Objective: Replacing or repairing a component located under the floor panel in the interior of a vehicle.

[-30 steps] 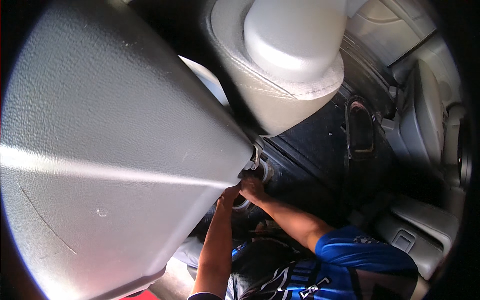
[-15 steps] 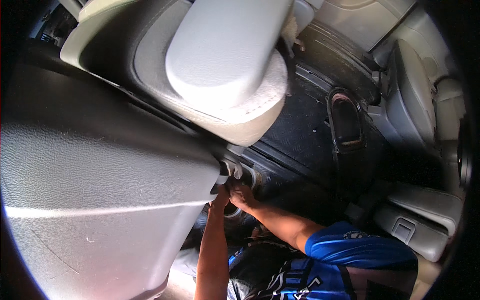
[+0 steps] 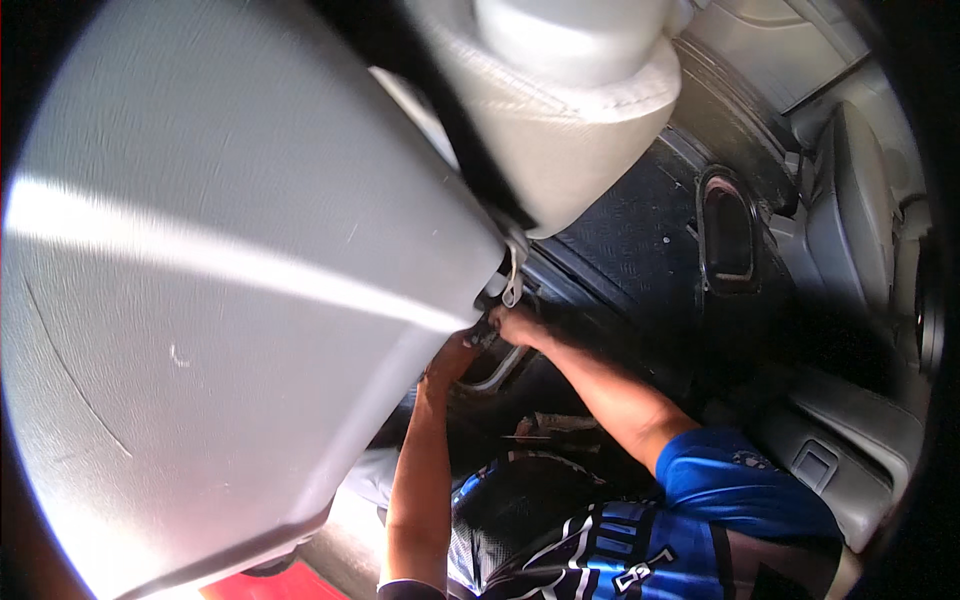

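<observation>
Vehicle interior: black floor (image 3: 625,245), treaded, spreading away to the right of the panel and showing one pale speck.

Panel (image 3: 230,300), grey, grained: filling the left side, bearing a bright band of light, a long dark scratch and a small pale scuff, narrowing to a corner at its right.

Left hand (image 3: 450,360): reaching up to just below the panel's corner, fingers bending toward its fellow; whether it is grasping anything cannot be told.

Right hand (image 3: 517,325): lying just right of the panel's corner, close beside the left, fingers curling inward; fingertips are running into shadow, so its hold cannot be told either.

Strap (image 3: 513,290), pale, looped: hanging at the panel's corner, near the right hand.

Rim (image 3: 500,375), pale, curved: edging a dark opening, lying to the lower right of the panel's corner.

Seat (image 3: 580,150), beige, stitched: standing to the upper right of the panel, carrying a rounded grey cushion (image 3: 570,35).

Recess (image 3: 730,235), black-framed, round-ended: sitting well right of the panel.

Side seat (image 3: 850,205), grey: standing far right of the panel.

Grey rest (image 3: 850,455), with a square-framed fitting: lying far to the panel's lower right.

Shirt (image 3: 740,480), blue and black: covering the person's torso, lower right of the panel.

Red patch (image 3: 270,587): showing beneath the panel's lower edge.
</observation>
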Demonstrator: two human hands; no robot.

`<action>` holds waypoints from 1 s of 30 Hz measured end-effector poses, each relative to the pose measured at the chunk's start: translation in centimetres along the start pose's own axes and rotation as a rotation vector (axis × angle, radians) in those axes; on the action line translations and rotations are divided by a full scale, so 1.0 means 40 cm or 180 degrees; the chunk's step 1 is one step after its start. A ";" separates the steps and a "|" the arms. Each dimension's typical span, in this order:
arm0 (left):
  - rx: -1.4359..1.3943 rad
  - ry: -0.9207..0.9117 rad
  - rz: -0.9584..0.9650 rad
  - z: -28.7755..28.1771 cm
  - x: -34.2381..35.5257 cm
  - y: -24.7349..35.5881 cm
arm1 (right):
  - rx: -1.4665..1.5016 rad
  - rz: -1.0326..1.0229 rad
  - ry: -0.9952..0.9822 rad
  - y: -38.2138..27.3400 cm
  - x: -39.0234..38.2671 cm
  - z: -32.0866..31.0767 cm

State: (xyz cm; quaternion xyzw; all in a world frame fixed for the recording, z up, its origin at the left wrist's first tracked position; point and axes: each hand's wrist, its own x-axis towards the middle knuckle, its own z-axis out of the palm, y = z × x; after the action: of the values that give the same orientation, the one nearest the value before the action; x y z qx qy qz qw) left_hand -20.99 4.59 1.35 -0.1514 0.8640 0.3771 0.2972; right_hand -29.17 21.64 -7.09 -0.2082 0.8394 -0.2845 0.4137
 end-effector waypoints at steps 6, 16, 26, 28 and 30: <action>0.0984 0.1331 0.0298 0.081 0.025 -0.072 | -0.0465 0.0263 0.0043 -0.034 0.032 -0.016; 0.1074 0.1650 -0.0746 0.138 0.094 -0.163 | -0.0193 0.0253 -0.0352 -0.074 0.056 0.004; 0.0846 0.1039 -0.1302 0.066 0.056 -0.053 | -0.0166 0.0435 -0.0189 -0.110 0.042 0.024; 0.0647 0.0659 -0.0798 0.064 0.051 0.004 | -0.0619 -0.0048 0.0282 -0.033 0.016 0.026; 0.0401 0.0575 -0.0465 0.073 0.050 0.028 | 0.0238 0.0301 -0.0060 -0.003 0.026 -0.008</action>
State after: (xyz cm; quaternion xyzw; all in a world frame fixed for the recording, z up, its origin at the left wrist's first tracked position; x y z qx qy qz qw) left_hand -21.93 7.42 -0.83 -0.2283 0.8959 0.2842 0.2537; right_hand -30.01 21.06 -7.44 -0.1554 0.8332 -0.2938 0.4420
